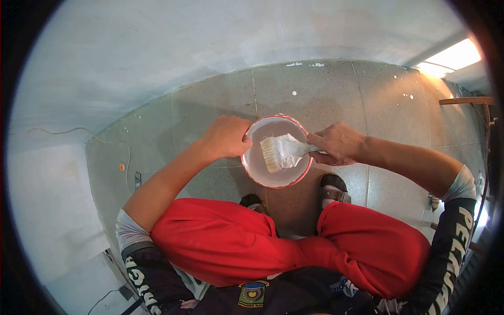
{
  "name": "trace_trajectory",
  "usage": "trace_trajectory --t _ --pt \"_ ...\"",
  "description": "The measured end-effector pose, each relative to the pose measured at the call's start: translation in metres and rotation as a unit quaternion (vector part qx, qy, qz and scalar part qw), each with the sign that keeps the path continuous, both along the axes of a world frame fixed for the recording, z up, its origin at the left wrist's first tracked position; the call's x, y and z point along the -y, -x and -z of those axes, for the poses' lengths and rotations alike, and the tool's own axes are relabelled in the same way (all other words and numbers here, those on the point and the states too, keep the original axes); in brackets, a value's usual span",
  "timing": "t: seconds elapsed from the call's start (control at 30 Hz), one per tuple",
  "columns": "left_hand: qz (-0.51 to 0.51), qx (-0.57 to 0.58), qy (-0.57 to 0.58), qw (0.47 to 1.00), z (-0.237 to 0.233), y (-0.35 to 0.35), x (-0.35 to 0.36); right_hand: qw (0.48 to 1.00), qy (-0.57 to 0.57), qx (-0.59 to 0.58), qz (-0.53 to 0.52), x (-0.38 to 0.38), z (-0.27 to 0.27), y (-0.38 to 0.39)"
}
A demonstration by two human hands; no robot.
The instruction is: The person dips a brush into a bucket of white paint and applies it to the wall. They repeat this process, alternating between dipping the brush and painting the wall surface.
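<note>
A round bucket [254,170] with a red-streaked rim stands between my feet and the wall, with pale paint or liquid inside. My left hand [227,137] has its fingers closed on the bucket's left rim. Over the bucket's opening lies a wide brush [284,152] with cream bristles pointing left and a white-coated body. Its handle is in my right hand [339,144], whose fingers are wrapped round it at the right rim. Whether the bristles touch the contents cannot be made out.
A pale wall [210,37] curves beyond the tiled floor [210,110], which has white spots. A thin cable [68,130] runs at the left. Wooden furniture [467,100] stands at the right, near a bright light patch. My shod feet are below the bucket.
</note>
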State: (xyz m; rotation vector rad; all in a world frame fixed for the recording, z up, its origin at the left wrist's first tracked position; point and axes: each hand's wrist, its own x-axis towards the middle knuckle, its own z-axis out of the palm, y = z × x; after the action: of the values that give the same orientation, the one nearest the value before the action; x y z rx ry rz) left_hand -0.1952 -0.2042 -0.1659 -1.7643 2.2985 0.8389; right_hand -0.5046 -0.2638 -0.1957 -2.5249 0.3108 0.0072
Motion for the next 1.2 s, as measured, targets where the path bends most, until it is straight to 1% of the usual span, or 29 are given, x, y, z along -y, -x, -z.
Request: trace_trajectory --t 0.1,0.17,0.3,0.37,0.43,0.6,0.67,0.83,0.9,1.0,1.2 --pt "0.001 -0.011 0.014 1.0 0.001 -0.001 -0.001 1.0 0.004 -0.009 -0.004 0.001 0.001 0.0" --pt "0.01 0.009 0.009 1.0 -0.003 0.001 0.0 1.0 0.006 -0.014 -0.003 0.0 0.001 -0.001" --pt "0.011 0.013 0.021 1.0 -0.004 0.002 -0.001 1.0 0.013 -0.022 -0.001 0.0 0.0 -0.001" --pt "0.004 0.015 0.01 1.0 -0.006 0.004 -0.001 1.0 0.011 -0.013 -0.002 0.0 0.0 -0.001" --pt "0.007 0.022 0.012 1.0 -0.002 0.002 -0.002 1.0 0.008 -0.004 -0.003 0.0 -0.001 -0.001" --pt "0.016 0.022 0.018 0.999 0.004 -0.002 -0.002 1.0 0.015 -0.024 0.001 -0.001 -0.001 -0.002" --pt "0.028 0.027 0.038 0.999 0.007 -0.003 -0.003 1.0 0.011 -0.019 0.0 -0.001 -0.002 -0.001" --pt "0.032 0.041 0.036 0.998 0.003 0.0 -0.003 1.0 0.008 -0.016 0.002 -0.001 0.0 -0.001" --pt "0.038 0.049 0.038 0.997 0.003 0.0 -0.003 0.999 0.011 -0.035 0.001 -0.001 0.0 -0.001" --pt "0.039 0.054 0.036 0.997 0.001 0.001 -0.003 1.0 0.013 -0.003 -0.002 0.0 0.0 -0.001" --pt "0.036 0.063 0.031 0.997 0.004 0.001 -0.004 1.0 0.015 -0.005 -0.004 0.0 -0.001 -0.001"
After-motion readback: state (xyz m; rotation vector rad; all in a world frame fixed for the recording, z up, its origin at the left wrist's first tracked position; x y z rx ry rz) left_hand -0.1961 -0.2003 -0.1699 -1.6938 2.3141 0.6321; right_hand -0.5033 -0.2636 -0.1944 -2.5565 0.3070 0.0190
